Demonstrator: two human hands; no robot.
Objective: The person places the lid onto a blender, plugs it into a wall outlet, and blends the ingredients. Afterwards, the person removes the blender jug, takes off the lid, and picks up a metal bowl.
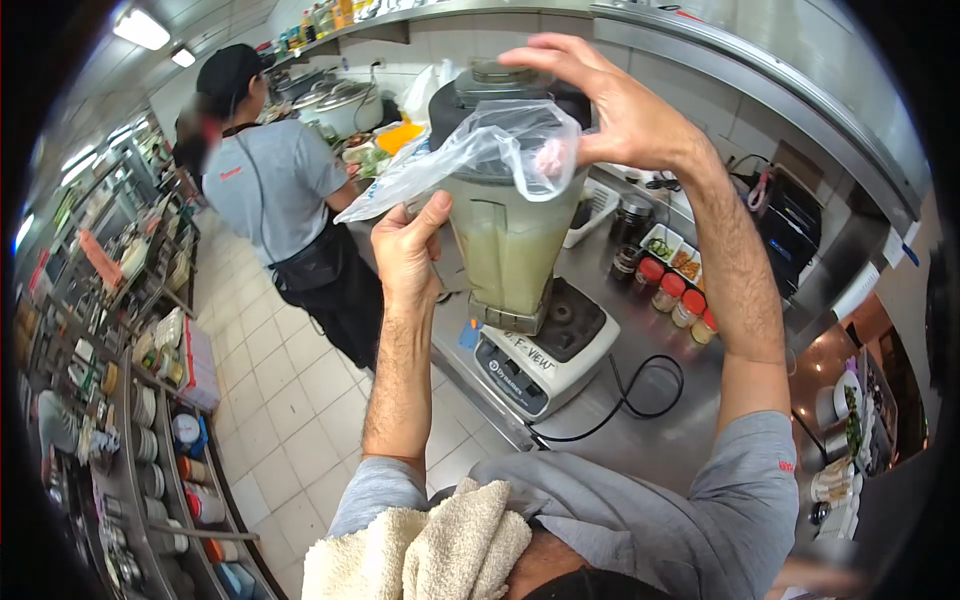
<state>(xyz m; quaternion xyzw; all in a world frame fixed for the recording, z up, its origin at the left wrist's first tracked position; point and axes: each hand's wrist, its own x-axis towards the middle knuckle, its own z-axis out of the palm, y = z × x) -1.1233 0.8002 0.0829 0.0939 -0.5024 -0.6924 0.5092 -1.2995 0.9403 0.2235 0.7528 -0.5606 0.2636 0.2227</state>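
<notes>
A clear blender jar (505, 238) with pale green liquid inside is in front of me, topped by a black lid (455, 110). My left hand (408, 250) is closed at the jar's near left side, apparently around its handle, which is mostly hidden. My right hand (625, 110) arches over the lid's right side, fingers above it. Its thumb side presses a clear plastic bag (480, 150), which drapes across the lid and upper jar. Pinkish fingertips show blurred through the plastic. Below stands the white blender base (540, 375); the jar sits off-centre over it, contact unclear.
Red-lidded spice jars (671, 292) and a white tray of chopped food (672, 248) line the steel counter's back. A black cord (640, 410) loops on the counter. A co-worker in a grey shirt (270, 190) stands to the left. Shelves (150, 470) hold dishes at lower left.
</notes>
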